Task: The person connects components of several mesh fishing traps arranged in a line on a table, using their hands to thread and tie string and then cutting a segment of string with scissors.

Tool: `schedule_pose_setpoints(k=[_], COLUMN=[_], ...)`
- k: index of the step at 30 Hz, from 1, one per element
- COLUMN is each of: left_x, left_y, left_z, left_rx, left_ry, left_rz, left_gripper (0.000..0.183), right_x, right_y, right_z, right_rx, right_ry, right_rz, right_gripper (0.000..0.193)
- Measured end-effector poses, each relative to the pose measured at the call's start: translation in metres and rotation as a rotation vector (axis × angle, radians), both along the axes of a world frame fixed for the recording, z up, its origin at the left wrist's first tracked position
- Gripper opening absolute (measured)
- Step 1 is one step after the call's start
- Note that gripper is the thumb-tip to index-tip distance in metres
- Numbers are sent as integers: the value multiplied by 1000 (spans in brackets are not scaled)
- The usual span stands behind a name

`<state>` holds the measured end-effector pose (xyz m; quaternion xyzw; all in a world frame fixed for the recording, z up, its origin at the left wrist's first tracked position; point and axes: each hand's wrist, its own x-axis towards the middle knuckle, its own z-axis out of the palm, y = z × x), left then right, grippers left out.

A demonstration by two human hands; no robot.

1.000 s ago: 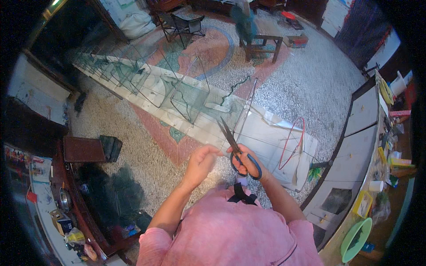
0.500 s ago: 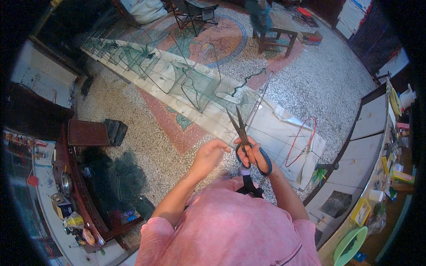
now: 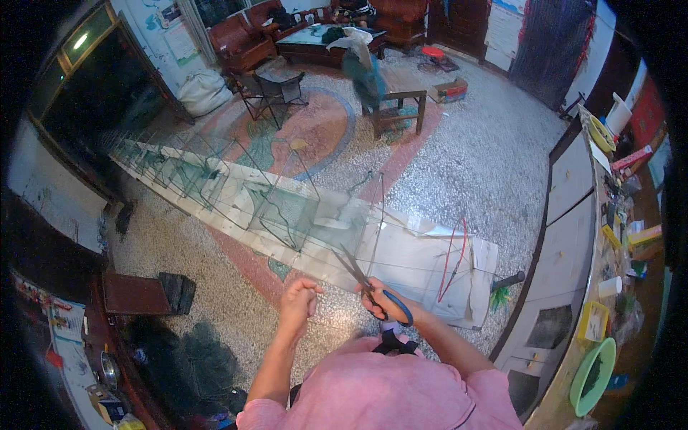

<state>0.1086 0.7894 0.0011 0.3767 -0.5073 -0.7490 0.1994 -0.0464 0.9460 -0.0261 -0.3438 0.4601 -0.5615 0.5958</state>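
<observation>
My right hand (image 3: 394, 309) is wrapped round the dark blue handles of a pair of scissors (image 3: 352, 268), whose long dark blades point up and to the left, slightly parted. My left hand (image 3: 298, 307) is to the left of them, closed with its fingers curled in; whatever it pinches, if anything, is hidden. Beyond both hands, a long net of green mesh on thin wire frames (image 3: 283, 215) stretches along a pale strip (image 3: 423, 261) on the floor. A red loop (image 3: 453, 266) is at the strip's right end.
Cabinets with a cluttered top (image 3: 573, 229) run along my right, with a green basin (image 3: 593, 376) on them. A small wooden table (image 3: 398, 94) and a folding chair (image 3: 276, 92) stand beyond the net. Dark netting (image 3: 193, 365) is heaped at lower left, near a brown stool (image 3: 136, 292).
The view has tilted up, showing more of the far room. My left hand has moved away from the scissors, and the blades now lean further left.
</observation>
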Motion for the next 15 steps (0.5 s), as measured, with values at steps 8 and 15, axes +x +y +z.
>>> schedule_pose_setpoints(k=[8,15], left_x=[-1,2], left_y=[10,13], left_z=[3,-8], left_rx=[-41,43], left_ry=[-21,18], left_rz=[-36,-53], left_gripper=[11,11], right_x=[16,16], right_y=[-32,-14], right_z=[-5,4], right_rx=[45,-80], right_ry=[121,17], right_rz=[-166,-119], right_gripper=[38,48])
